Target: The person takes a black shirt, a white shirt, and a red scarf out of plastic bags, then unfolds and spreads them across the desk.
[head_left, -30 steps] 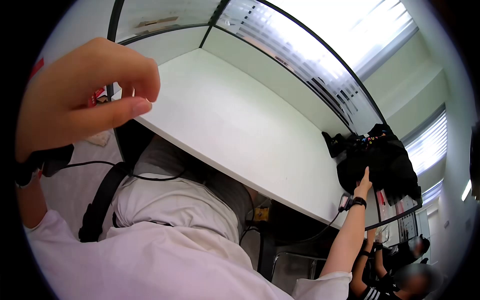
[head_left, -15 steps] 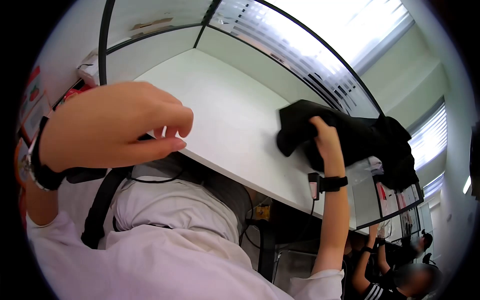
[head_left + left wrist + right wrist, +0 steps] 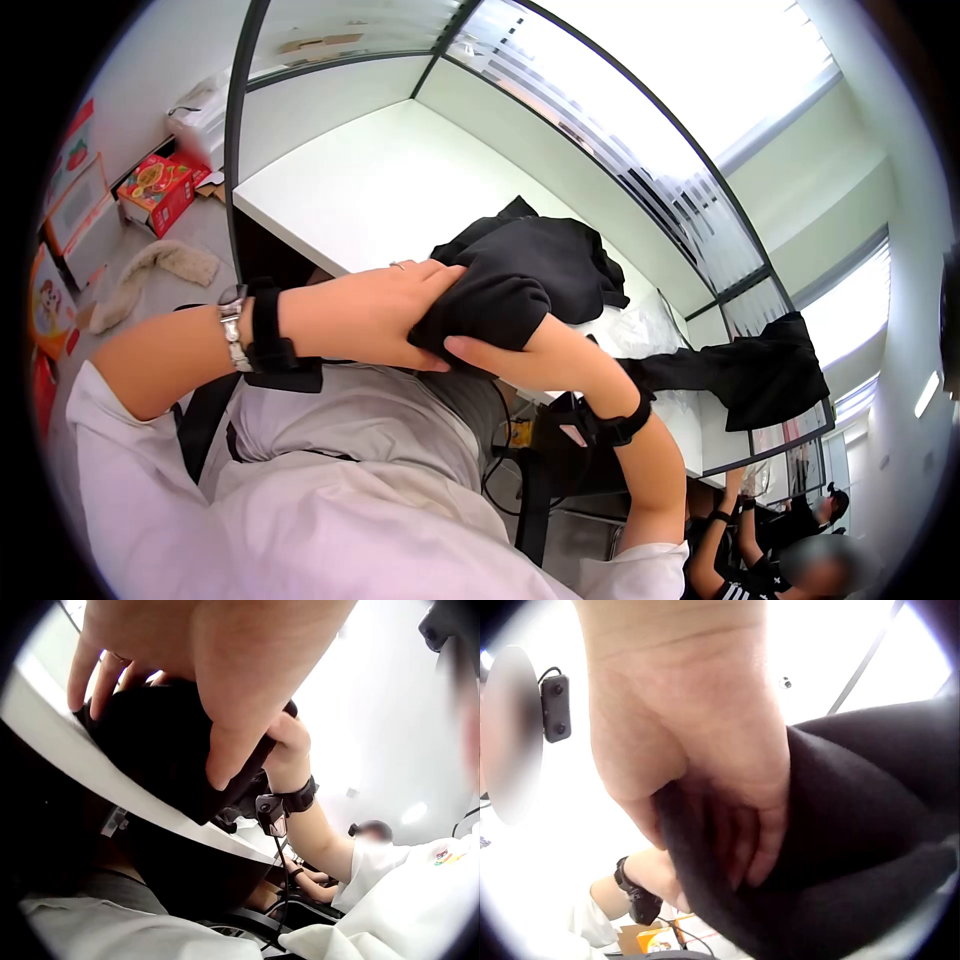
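Observation:
A dark black garment (image 3: 540,255) lies bunched over the front part of the white desk (image 3: 340,180). My left hand (image 3: 360,310) grips its near left end, with the fingers spread over the top and the thumb on the near side, as the left wrist view also shows. Close beside it, my right hand (image 3: 520,362) holds the same end, its thumb near the left thumb. In the right wrist view, the right fingers (image 3: 761,847) reach inside a fold of the cloth. Much of the right hand is hidden by the fabric in the head view.
More black cloth (image 3: 765,375) lies at the desk's right end, over the partition edge. Clear plastic (image 3: 650,325) lies behind my right wrist. Partition panels border the desk. A red box (image 3: 160,190) stands on the floor at left. Other people (image 3: 800,560) sit at lower right.
My right hand has brought the black garment leftward from the pile at the right end. The left hand has come down and right, and now grips the garment too.

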Demonstrator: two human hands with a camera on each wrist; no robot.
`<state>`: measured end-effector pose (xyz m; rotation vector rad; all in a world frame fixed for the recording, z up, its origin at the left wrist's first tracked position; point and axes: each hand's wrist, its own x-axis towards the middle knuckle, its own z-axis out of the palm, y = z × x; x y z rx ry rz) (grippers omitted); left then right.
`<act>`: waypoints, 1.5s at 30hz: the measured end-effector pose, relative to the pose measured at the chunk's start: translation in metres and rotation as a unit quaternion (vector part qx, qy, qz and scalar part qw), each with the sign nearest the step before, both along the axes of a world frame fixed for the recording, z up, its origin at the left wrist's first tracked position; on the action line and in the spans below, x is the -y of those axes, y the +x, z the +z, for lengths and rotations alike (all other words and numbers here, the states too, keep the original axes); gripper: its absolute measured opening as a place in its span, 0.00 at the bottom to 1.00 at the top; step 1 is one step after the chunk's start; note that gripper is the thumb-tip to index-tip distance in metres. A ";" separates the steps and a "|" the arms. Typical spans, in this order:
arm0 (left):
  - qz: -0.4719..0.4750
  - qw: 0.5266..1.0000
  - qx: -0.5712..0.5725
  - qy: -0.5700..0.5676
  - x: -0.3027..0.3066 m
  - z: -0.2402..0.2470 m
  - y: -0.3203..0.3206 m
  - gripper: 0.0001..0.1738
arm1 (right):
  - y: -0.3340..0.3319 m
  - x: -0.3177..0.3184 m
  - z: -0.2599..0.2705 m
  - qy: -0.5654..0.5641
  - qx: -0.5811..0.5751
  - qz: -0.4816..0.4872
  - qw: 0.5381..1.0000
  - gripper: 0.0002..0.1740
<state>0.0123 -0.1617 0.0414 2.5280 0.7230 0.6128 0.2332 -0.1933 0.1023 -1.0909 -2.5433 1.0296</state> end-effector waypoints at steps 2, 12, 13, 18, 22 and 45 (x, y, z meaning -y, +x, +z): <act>0.012 0.997 0.075 -0.005 0.000 -0.006 0.007 0.33 | -0.012 0.009 -0.008 -0.027 -0.056 -0.111 0.992 0.17; 0.074 0.981 0.120 0.131 -0.022 0.027 0.004 0.15 | -0.010 -0.002 -0.012 0.148 -0.328 -0.220 0.907 0.10; 0.072 0.977 0.131 0.155 -0.023 0.034 0.005 0.16 | -0.004 0.001 -0.006 0.048 -0.373 -0.292 0.880 0.11; 0.081 0.935 0.233 0.256 -0.025 0.079 0.016 0.13 | 0.015 0.013 0.068 -0.126 -0.502 -0.329 0.790 0.18; 0.016 0.971 0.225 0.079 0.019 0.099 0.017 0.24 | 0.000 0.049 0.107 -0.160 -0.481 -0.274 0.817 0.22; -0.141 0.922 0.101 -0.346 0.103 0.119 -0.017 0.16 | 0.014 0.116 0.065 0.316 0.138 -0.053 0.937 0.37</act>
